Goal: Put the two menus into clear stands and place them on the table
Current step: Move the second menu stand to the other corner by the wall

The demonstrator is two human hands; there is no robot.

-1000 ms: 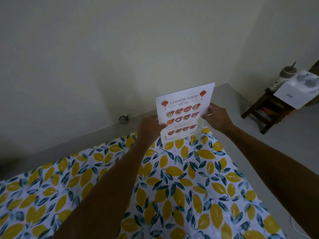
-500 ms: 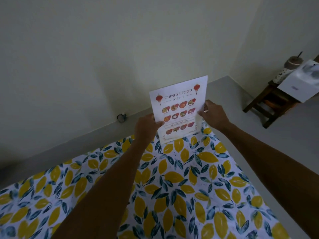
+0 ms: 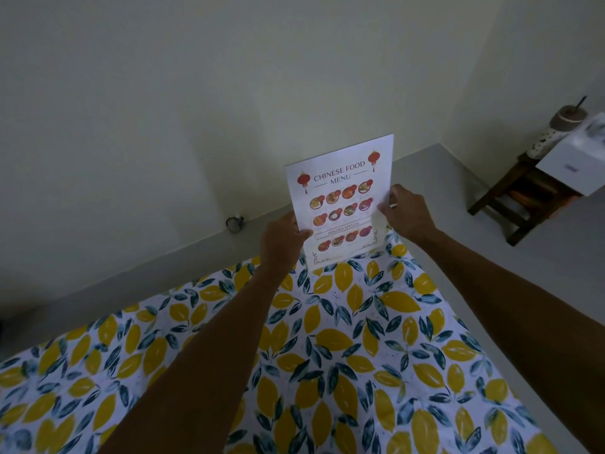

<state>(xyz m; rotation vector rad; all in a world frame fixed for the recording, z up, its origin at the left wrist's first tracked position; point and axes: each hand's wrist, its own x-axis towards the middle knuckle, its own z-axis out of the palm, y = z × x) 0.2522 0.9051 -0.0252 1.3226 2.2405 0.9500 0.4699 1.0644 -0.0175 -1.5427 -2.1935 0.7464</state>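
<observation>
We hold one menu (image 3: 340,201) upright at the table (image 3: 360,339) far edge, left hand (image 3: 283,240) and right hand (image 3: 406,213) pinching its sides. Stand not clearly visible; second menu not in view, so we judge roughly half remains.

Menu (image 3: 340,194) lower, nearer table (image 3: 360,322)

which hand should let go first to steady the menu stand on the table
Right, probably. The right hand only pinches the white Chinese food menu's edge, while the left hand grips lower, near the lemon-print tablecloth.
</observation>
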